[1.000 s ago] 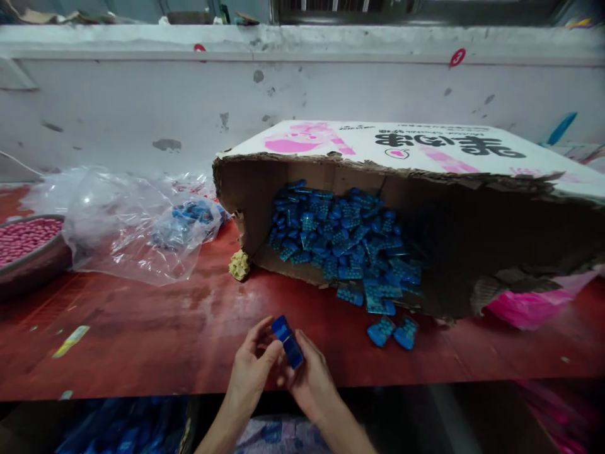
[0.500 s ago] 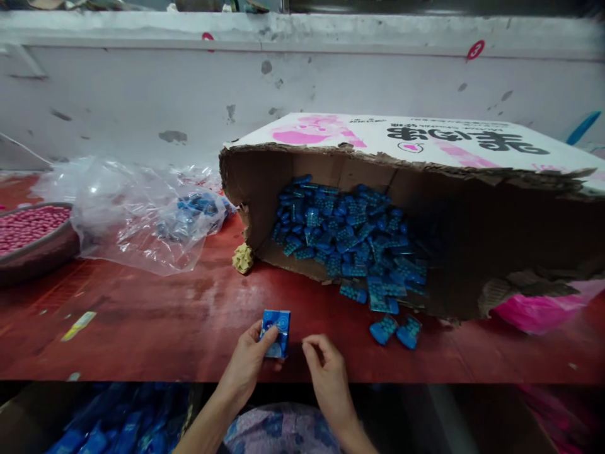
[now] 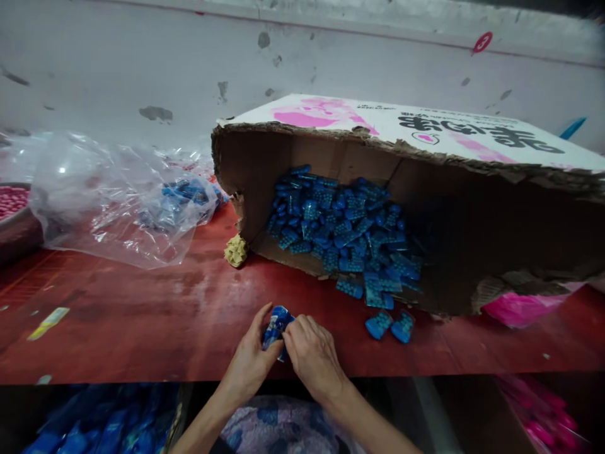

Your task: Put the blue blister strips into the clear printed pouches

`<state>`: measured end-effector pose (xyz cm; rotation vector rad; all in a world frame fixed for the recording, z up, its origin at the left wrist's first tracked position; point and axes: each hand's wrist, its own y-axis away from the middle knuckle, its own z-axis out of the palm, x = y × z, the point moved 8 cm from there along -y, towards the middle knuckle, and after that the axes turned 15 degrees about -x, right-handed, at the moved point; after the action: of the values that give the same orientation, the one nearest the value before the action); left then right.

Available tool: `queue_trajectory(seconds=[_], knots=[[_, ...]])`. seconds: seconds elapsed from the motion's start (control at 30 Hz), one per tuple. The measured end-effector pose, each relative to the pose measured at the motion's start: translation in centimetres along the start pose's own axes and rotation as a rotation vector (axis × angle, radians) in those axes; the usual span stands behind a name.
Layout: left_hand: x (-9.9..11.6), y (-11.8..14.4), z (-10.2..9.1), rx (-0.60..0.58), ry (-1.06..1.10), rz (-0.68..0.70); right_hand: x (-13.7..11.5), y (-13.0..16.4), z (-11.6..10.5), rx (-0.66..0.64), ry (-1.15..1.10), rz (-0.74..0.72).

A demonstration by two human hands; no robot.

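Between my hands is a small blue printed packet [image 3: 278, 323], held just above the front of the red table [image 3: 198, 328]. My left hand [image 3: 255, 350] grips its left side, thumb in front. Fingers of my right hand [image 3: 309, 353] are closed on its right edge, and the packet looks bent there. Beyond my hands, two small blue-and-clear packs [image 3: 390, 326] lie on the table. Behind them a torn cardboard box [image 3: 250, 157] lies on its side, its opening toward me, with a heap of similar blue packs [image 3: 345, 221] inside and spilling over the lower edge.
At left lie a clear plastic bag [image 3: 108, 208] with blue pieces and a bowl [image 3: 19, 233] of pink pieces. A yellowish crumpled lump [image 3: 236, 251] sits by the box corner. Below the table edge are blue packages [image 3: 104, 422] on the left and pink ones [image 3: 548, 416] on the right.
My right hand has moved left and taken hold of the packet's right edge; it was apart from it before. The packet, flat earlier, is now turned and bent. The view has shifted slightly.
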<state>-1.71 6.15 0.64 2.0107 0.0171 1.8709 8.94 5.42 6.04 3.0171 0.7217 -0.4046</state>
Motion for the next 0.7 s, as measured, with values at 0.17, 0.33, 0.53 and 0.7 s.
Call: queue_trajectory(seconds=[0.17,0.33,0.53,0.7], knots=[[0.6,0.2,0.2,-0.072,-0.185,0.010,0.1,-0.4,0.6,0.064,0.079,0.009],[0.4,0.9,0.8,-0.126,-0.294,-0.020,2.9,-0.7,0.8,0.140,-0.015,0.139],[-0.9,2.4,1.4,-0.187,-0.116,-0.176,12.2,0.8,-2.3,0.266,-0.190,0.439],[-2.0,1.7,-0.6,-0.164,-0.123,-0.244,17.6,6.6,-6.1,0.356,-0.242,0.559]])
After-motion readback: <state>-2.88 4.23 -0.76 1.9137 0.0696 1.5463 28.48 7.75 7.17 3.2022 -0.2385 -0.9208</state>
